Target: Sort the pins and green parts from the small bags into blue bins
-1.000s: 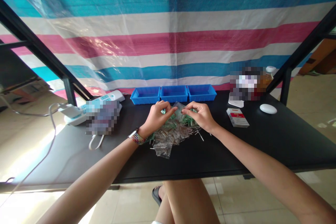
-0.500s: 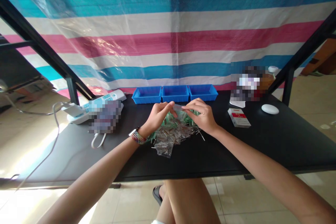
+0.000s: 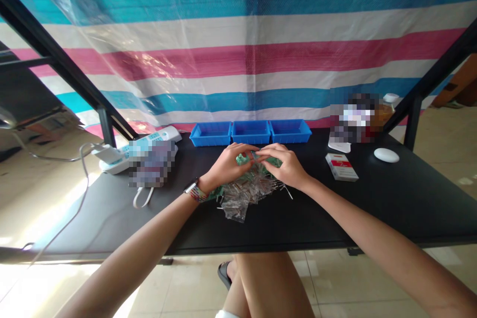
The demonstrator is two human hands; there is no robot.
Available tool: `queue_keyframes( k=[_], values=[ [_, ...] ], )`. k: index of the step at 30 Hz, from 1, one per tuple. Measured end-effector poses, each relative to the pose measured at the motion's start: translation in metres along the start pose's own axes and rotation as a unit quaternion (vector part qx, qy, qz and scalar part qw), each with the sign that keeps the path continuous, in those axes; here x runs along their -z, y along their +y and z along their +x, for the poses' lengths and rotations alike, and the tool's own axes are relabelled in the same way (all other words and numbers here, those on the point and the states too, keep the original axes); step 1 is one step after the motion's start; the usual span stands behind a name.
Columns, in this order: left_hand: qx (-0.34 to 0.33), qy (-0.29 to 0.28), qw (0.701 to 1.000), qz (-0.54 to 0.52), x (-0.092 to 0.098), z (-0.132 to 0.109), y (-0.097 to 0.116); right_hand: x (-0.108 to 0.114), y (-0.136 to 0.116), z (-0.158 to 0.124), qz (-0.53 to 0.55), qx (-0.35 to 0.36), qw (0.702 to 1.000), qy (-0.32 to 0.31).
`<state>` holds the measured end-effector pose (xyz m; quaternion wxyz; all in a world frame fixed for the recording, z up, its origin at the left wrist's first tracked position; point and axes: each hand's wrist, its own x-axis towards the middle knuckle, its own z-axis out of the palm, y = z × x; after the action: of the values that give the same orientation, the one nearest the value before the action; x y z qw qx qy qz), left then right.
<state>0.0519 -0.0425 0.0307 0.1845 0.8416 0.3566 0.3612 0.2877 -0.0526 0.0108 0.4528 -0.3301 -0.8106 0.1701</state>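
Note:
My left hand (image 3: 230,163) and my right hand (image 3: 286,164) meet at the fingertips above a pile in the middle of the table. Both are closed, pinching a small clear plastic bag (image 3: 255,155) between them; the fingers mostly cover it. Below lie several small clear bags (image 3: 235,203) with thin metal pieces in them. Loose thin metal rods (image 3: 286,188) stick out on the pile's right side. Green pieces (image 3: 243,160) show behind and between my hands; their kind is not clear.
Three blue trays (image 3: 250,132) stand in a row behind the pile. On the left are a white power strip (image 3: 164,135) and a blurred item with a white loop. A cigarette pack (image 3: 342,167), a white oval object (image 3: 386,155) and a bottle (image 3: 389,102) are on the right.
My hands have come closer together and my fingertips now meet. The clear bag that showed in the gap between them is now mostly covered. The view has shifted slightly.

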Motion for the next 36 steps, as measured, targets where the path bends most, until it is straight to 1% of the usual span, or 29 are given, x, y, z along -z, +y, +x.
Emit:
queue_keyframes(
  k=[2, 4, 6, 8, 9, 11, 13, 16, 18, 20, 22, 24, 27, 31, 33, 36],
  values=[
    [-0.004, -0.011, 1.000, 0.004, 0.000, 0.000, 0.000, 0.000, -0.002, 0.000, 0.020, -0.011, 1.000, -0.006],
    [0.007, -0.006, 1.000, -0.016, 0.001, 0.000, -0.001, 0.002, -0.003, 0.001, 0.050, -0.025, 0.998, 0.003],
    [0.035, 0.021, 0.997, -0.071, 0.003, 0.001, -0.005, 0.006, -0.003, 0.002, 0.063, -0.051, 0.996, 0.034],
    [0.074, 0.066, 0.985, -0.144, 0.007, 0.002, -0.012, 0.011, 0.001, 0.003, 0.045, -0.080, 0.994, 0.064],
    [0.095, 0.094, 0.975, -0.176, 0.009, 0.002, -0.017, 0.013, 0.003, 0.003, 0.025, -0.090, 0.993, 0.068],
    [0.137, 0.159, 0.956, -0.204, 0.014, 0.003, -0.029, 0.017, 0.008, 0.002, -0.018, -0.095, 0.994, 0.050],
    [0.169, 0.231, 0.937, -0.201, 0.021, 0.004, -0.042, 0.019, 0.010, 0.001, -0.054, -0.081, 0.995, 0.018],
    [0.215, 0.296, 0.906, -0.214, 0.032, 0.005, -0.058, 0.017, 0.011, -0.002, -0.092, -0.051, 0.994, -0.009],
    [0.254, 0.327, 0.878, -0.242, 0.038, 0.004, -0.066, 0.014, 0.012, -0.003, -0.115, -0.043, 0.992, -0.020],
    [0.286, 0.344, 0.848, -0.284, 0.041, 0.004, -0.070, 0.011, 0.014, -0.004, -0.125, -0.043, 0.991, -0.030],
    [0.300, 0.347, 0.825, -0.330, 0.042, 0.003, -0.071, 0.010, 0.018, -0.004, -0.114, -0.047, 0.992, -0.036],
    [0.298, 0.342, 0.812, -0.366, 0.041, 0.003, -0.071, 0.010, 0.022, -0.004, -0.085, -0.061, 0.994, -0.035],
    [0.279, 0.336, 0.808, -0.395, 0.041, 0.003, -0.070, 0.012, 0.024, -0.002, -0.025, -0.113, 0.993, -0.021],
    [0.272, 0.322, 0.822, -0.383, 0.042, 0.004, -0.070, 0.016, 0.022, 0.002, 0.081, -0.174, 0.981, 0.014],
    [0.268, 0.309, 0.838, -0.360, 0.040, 0.004, -0.069, 0.018, 0.022, 0.004, 0.141, -0.195, 0.970, 0.038],
    [0.238, 0.265, 0.877, -0.322, 0.035, 0.003, -0.062, 0.020, 0.025, 0.005, 0.211, -0.220, 0.950, 0.065]
  ],
)
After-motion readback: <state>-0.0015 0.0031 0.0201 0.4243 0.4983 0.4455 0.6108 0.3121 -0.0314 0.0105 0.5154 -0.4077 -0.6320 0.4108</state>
